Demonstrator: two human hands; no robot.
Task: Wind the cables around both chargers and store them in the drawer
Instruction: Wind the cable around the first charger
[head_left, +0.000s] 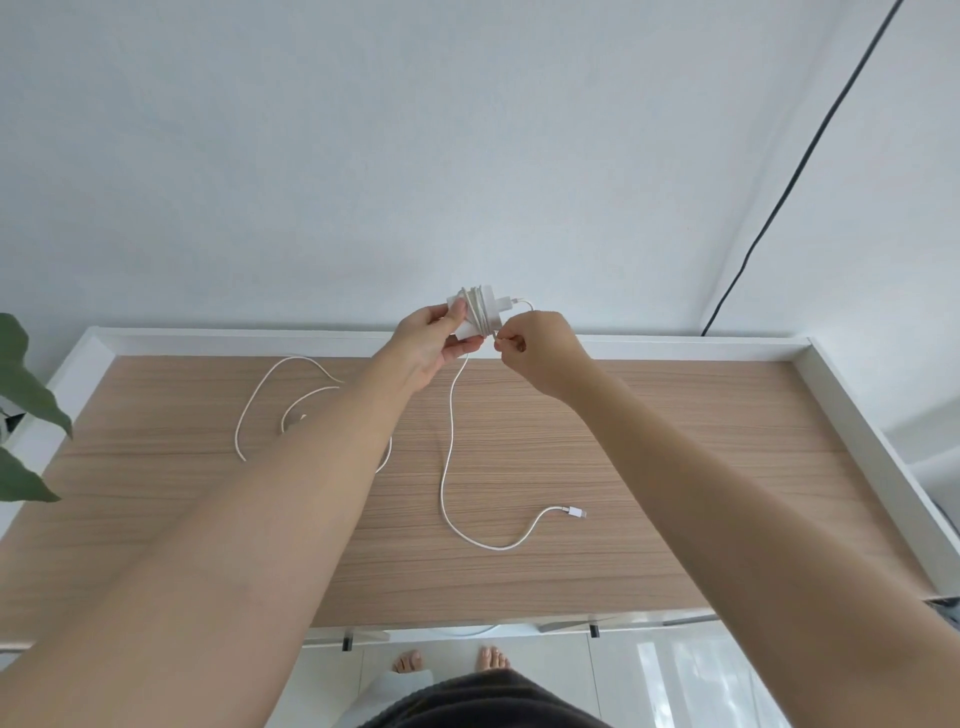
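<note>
My left hand (434, 340) holds a white charger (480, 312) up near the back edge of the wooden top, with several turns of white cable wound around it. My right hand (535, 351) pinches that cable right beside the charger. The loose rest of the cable (447, 467) hangs down and trails across the wood, ending in a white plug (571, 513). A second white cable (260, 400) lies in loops on the left, partly hidden under my left forearm; its charger is not visible.
The wooden top (675, 441) has a raised white rim (841, 405) at the back and sides. Green plant leaves (23, 395) reach in at the left edge. A black cord (779, 192) runs down the wall at right. My bare feet show below the front edge.
</note>
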